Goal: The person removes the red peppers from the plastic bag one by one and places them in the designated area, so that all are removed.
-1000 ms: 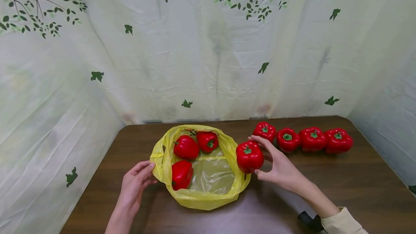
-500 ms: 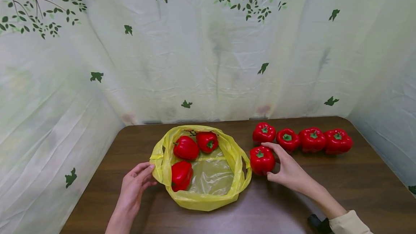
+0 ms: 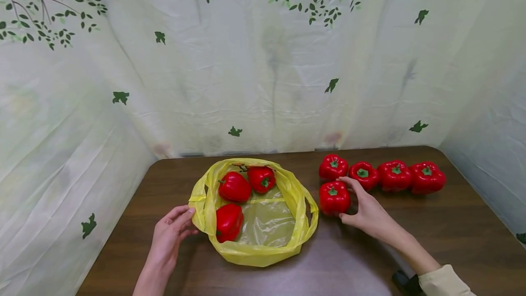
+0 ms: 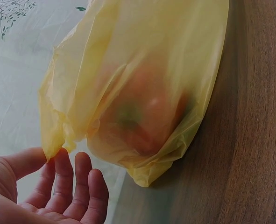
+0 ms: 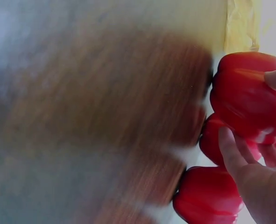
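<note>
A yellow plastic bag (image 3: 263, 256) stands on the table with its mouth spread wide. Inside it lie three red bell peppers, one of them a bell pepper (image 3: 234, 187) near the back left. My left hand (image 3: 169, 236) pinches the bag's left edge between thumb and forefinger; in the left wrist view the other fingers curve loosely below. A pepper shows blurred through the bag's wall there. To the right of the bag, my right hand (image 3: 367, 214) grips another red bell pepper (image 3: 334, 198) by its side, thumb in front and fingers behind. This pepper is upright, green stem on top.
Behind the right hand, several red bell peppers (image 3: 395, 176) stand in a row along the back right of the brown wooden table (image 3: 464, 241). A pale curtain (image 3: 267, 81) with leaf prints hangs behind the table and at both sides.
My right hand has moved right with its bell pepper, from over the bag's right rim to beside the row of peppers. The left hand and the bag have hardly moved.
</note>
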Demonstrator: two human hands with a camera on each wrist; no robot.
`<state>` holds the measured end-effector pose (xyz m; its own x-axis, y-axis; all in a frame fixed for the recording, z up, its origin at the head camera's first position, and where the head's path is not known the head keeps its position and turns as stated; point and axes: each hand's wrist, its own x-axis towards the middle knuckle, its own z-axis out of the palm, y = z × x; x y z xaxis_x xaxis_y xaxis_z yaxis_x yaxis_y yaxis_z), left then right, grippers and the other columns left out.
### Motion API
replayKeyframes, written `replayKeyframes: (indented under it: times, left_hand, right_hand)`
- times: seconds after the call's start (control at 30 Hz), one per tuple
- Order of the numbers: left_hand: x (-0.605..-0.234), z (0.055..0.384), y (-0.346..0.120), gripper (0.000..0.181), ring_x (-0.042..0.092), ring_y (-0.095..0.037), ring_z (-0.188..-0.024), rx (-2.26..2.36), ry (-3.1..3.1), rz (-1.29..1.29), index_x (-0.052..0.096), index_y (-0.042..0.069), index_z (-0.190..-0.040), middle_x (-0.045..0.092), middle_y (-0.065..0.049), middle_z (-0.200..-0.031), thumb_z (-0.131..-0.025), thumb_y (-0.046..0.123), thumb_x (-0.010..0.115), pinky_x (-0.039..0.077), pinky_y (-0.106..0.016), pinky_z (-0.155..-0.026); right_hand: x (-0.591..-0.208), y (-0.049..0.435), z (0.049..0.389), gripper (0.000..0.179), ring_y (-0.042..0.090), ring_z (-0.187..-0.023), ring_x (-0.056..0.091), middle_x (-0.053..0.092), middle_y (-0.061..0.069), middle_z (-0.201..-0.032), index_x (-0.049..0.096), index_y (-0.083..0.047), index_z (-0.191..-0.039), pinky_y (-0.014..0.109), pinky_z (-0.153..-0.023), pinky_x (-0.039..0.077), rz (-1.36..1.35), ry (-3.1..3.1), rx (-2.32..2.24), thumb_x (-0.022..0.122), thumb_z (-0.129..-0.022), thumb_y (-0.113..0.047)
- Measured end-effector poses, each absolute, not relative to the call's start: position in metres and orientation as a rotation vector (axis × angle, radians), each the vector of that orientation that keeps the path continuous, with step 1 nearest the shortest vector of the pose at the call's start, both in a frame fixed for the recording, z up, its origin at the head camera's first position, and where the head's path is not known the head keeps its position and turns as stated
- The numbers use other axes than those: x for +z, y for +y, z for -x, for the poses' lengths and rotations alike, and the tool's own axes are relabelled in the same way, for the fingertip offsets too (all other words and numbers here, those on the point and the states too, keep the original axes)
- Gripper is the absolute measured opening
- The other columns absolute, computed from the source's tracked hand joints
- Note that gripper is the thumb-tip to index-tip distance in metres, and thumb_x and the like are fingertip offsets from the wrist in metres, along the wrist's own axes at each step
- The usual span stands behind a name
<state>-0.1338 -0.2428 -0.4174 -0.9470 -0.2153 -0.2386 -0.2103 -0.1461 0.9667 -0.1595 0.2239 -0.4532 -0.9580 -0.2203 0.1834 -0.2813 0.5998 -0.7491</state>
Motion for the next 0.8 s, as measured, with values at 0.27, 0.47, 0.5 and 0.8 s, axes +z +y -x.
replayKeyframes:
  times: [0.27, 0.47, 0.5, 0.8]
  left_hand:
    - [-0.4179, 0.1341, -0.243, 0.005, 0.067, -0.014, -0.075, -2.326, -2.049, -0.513, 0.071, 0.016, -0.093, 0.07, 0.001, -0.088, -0.092, 0.02, 0.072, 0.056, -0.031, -0.069]
    - [-0.4174, 0.1342, -0.2434, 0.004, 0.066, -0.014, -0.075, -2.328, -2.047, -0.523, 0.071, 0.016, -0.093, 0.07, 0.002, -0.089, -0.092, 0.02, 0.072, 0.056, -0.031, -0.069]
    - [-0.4174, 0.1341, -0.2435, 0.004, 0.066, -0.014, -0.075, -2.329, -2.046, -0.523, 0.071, 0.016, -0.093, 0.07, 0.002, -0.089, -0.092, 0.02, 0.072, 0.056, -0.031, -0.069]
    - [-0.4182, 0.1346, -0.2433, 0.005, 0.066, -0.013, -0.074, -2.338, -2.038, -0.522, 0.071, 0.016, -0.092, 0.07, 0.002, -0.088, -0.092, 0.02, 0.072, 0.056, -0.031, -0.068]
  right_hand:
    - [-0.4536, 0.2209, 0.1591, 0.083, 0.027, -0.112, 0.055, 0.051, 0.013, -0.132, 0.039, -0.008, -0.141, 0.044, -0.088, 0.054, -0.391, -2.702, 1.298, 0.084, -0.072, -0.003]
    - [-0.4527, 0.2193, 0.1569, 0.083, 0.033, -0.121, 0.05, 0.047, 0.016, -0.139, 0.039, -0.005, -0.144, 0.052, -0.093, 0.049, -0.325, -2.696, 1.202, 0.083, -0.074, -0.007]
    - [-0.4527, 0.2192, 0.1566, 0.083, 0.034, -0.122, 0.048, 0.046, 0.017, -0.14, 0.038, -0.004, -0.144, 0.053, -0.094, 0.048, -0.31, -2.699, 1.187, 0.083, -0.075, -0.007]
    - [-0.4532, 0.2183, 0.1534, 0.086, 0.032, -0.12, 0.051, 0.044, 0.017, -0.143, 0.034, -0.005, -0.148, 0.04, -0.083, 0.055, -0.247, -2.675, 1.302, 0.082, -0.077, -0.003]
